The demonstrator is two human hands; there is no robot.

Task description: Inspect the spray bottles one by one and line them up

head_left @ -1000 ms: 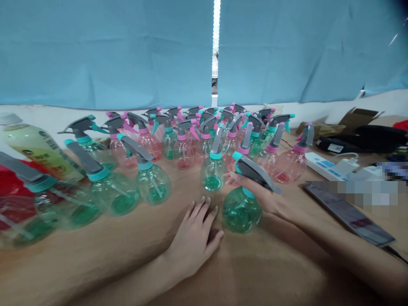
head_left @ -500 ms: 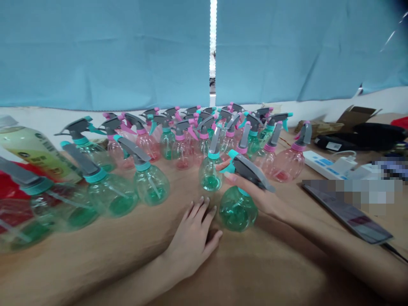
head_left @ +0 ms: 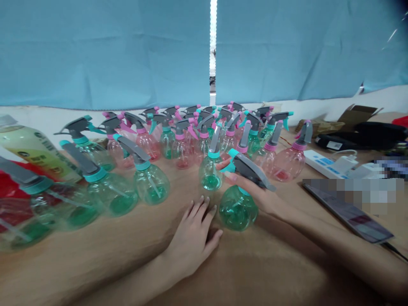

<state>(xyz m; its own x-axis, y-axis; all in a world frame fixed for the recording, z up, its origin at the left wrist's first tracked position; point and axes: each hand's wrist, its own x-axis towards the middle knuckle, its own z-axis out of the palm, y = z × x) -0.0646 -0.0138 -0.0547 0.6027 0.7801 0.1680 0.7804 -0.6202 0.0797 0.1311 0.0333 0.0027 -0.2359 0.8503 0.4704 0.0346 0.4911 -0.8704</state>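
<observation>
My right hand (head_left: 247,183) is closed around the neck and trigger of a green spray bottle (head_left: 238,210) with a grey and turquoise head. That bottle is upright, its nozzle pointing to the left and away from me. My left hand (head_left: 193,240) lies palm down on the wooden table (head_left: 255,272), fingers stretched out, holding nothing, just left of the held bottle. Right behind it stands another green spray bottle (head_left: 211,174). To the left of my left hand is a further green spray bottle (head_left: 151,185).
Several pink spray bottles (head_left: 182,153) and green ones crowd the back of the table. A large labelled bottle (head_left: 35,148) stands at the left. On the right are a white power strip (head_left: 325,165), a phone-like flat device (head_left: 347,211) and an open cardboard box (head_left: 357,118).
</observation>
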